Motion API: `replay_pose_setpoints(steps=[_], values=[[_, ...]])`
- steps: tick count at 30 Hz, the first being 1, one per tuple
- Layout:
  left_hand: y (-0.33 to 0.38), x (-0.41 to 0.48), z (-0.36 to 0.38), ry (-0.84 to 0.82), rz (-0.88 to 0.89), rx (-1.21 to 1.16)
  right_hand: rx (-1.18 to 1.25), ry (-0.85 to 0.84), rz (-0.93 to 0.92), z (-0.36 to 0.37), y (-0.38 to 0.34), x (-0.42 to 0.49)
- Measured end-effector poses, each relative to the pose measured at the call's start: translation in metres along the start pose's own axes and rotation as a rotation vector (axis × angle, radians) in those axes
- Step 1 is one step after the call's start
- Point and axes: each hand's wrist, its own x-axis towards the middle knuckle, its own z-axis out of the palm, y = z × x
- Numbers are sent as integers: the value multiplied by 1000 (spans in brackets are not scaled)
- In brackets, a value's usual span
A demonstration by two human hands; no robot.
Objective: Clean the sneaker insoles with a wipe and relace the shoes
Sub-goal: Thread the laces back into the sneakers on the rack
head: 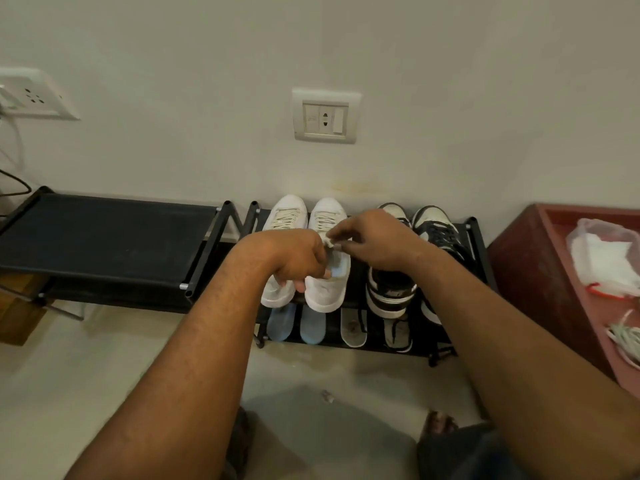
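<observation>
Two white sneakers stand side by side on the top tier of a black shoe rack [479, 237]. My left hand [298, 258] grips the collar of the right white sneaker [327, 289], whose blue lining shows. My right hand [374, 240] pinches the end of its pale lace [328, 241] just above the tongue. The left white sneaker [282, 216] sits partly behind my left wrist. On the lower tier lie two blue insoles [311, 327] and a grey insole [353, 329].
A black-and-white pair of sneakers [391, 292] stands right of the white pair. A second black rack [104, 233] sits to the left. A red tray [540, 271] at right holds a bag of wipes [602, 258] and loose laces [623, 337]. A small scrap [327, 396] lies on the floor.
</observation>
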Motion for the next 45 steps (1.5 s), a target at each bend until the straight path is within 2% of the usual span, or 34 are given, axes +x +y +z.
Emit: replay_pose_setpoints(steps=[3, 5, 8, 12, 17, 26, 37, 41, 45], values=[[17, 6, 4, 137, 66, 8, 45, 211, 64, -17, 29, -32], [31, 14, 10, 263, 98, 20, 38, 284, 126, -23, 49, -55], [48, 32, 33, 467, 146, 4, -30, 315, 194, -28, 65, -77], [51, 37, 74, 668, 144, 6, -111, 284, 198, -32, 75, -83], [49, 50, 88, 650, 57, 127, -163, 219, 321, -31, 96, -90], [53, 83, 75, 666, -24, 98, -251, 224, 408, -11, 95, -70], [42, 84, 73, 654, -17, -133, -130, 242, 488, -11, 92, -61], [50, 81, 71, 601, -41, -289, -16, 288, 504, -10, 92, -60], [59, 81, 65, 556, -64, -452, 175, 250, 534, -9, 85, -56]])
